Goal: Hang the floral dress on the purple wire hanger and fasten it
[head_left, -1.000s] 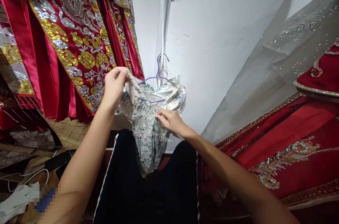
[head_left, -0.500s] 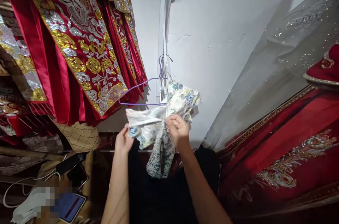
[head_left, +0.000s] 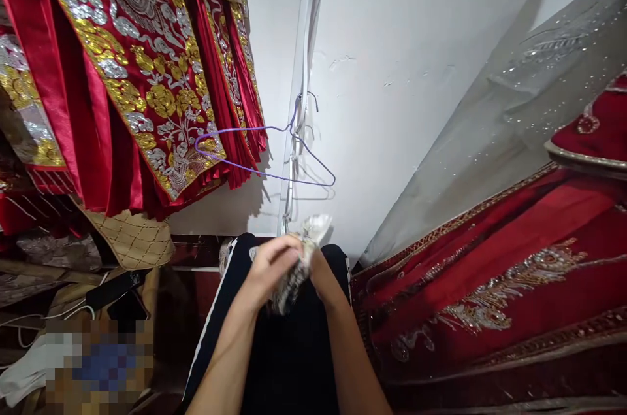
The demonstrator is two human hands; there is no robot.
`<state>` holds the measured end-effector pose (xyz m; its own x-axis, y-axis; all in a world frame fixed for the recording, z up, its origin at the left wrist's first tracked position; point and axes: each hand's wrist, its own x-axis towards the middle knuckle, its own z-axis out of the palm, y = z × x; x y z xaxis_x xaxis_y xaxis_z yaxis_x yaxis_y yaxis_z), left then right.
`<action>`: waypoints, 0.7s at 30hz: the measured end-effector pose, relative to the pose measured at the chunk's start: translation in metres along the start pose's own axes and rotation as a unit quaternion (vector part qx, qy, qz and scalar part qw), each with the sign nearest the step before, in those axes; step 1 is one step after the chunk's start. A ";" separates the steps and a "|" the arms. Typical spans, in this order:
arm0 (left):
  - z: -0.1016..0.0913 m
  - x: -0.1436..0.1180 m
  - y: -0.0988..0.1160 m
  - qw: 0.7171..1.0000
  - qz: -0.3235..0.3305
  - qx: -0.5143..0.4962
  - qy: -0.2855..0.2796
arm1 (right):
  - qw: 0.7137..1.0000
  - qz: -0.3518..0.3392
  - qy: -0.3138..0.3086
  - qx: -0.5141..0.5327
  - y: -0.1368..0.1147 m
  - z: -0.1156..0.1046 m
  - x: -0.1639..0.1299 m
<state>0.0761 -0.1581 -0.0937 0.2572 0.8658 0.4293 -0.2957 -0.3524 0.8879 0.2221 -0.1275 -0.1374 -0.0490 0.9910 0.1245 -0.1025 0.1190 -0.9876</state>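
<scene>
A small floral garment (head_left: 291, 284), white with dark and bluish pattern, is bunched up between my hands above my lap; motion blur hides its shape. My left hand (head_left: 273, 265) is closed on its left side, thumb and fingers around the cloth. On the opposite side my right hand (head_left: 322, 276) is against the cloth, its fingers mostly hidden behind it. A thin purple hanger (head_left: 264, 174) hangs bare above my hands, in front of the white wall.
Red costumes with gold and silver embroidery (head_left: 161, 101) hang at left. A red beaded garment (head_left: 490, 284) and sheer sparkly fabric (head_left: 470, 140) are at right. Low on the left, a wooden surface (head_left: 149, 297) bears cables and a dark phone-like object (head_left: 128, 310).
The floral garment has come off the purple hanger and is now bunched lower, near my lap. My hands have moved down and closer together. The hanger has swung and turned.
</scene>
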 end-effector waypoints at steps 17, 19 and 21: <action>-0.087 0.015 -0.003 0.940 -0.054 0.298 -0.154 | 0.965 -0.014 -0.244 -0.098 -0.087 0.007 0.024; -0.100 0.011 -0.002 0.918 -0.054 0.365 -0.142 | 0.962 -0.127 -0.146 -0.195 -0.106 -0.006 0.043; -0.113 0.008 0.005 0.891 -0.048 0.434 -0.120 | 0.951 -0.207 -0.037 -0.228 -0.117 -0.019 0.066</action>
<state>-0.0276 -0.1124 -0.1047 0.4636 0.8424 0.2746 0.5354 -0.5132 0.6708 0.2499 -0.0750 -0.0159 -0.1705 0.8488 0.5005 0.3127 0.5283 -0.7894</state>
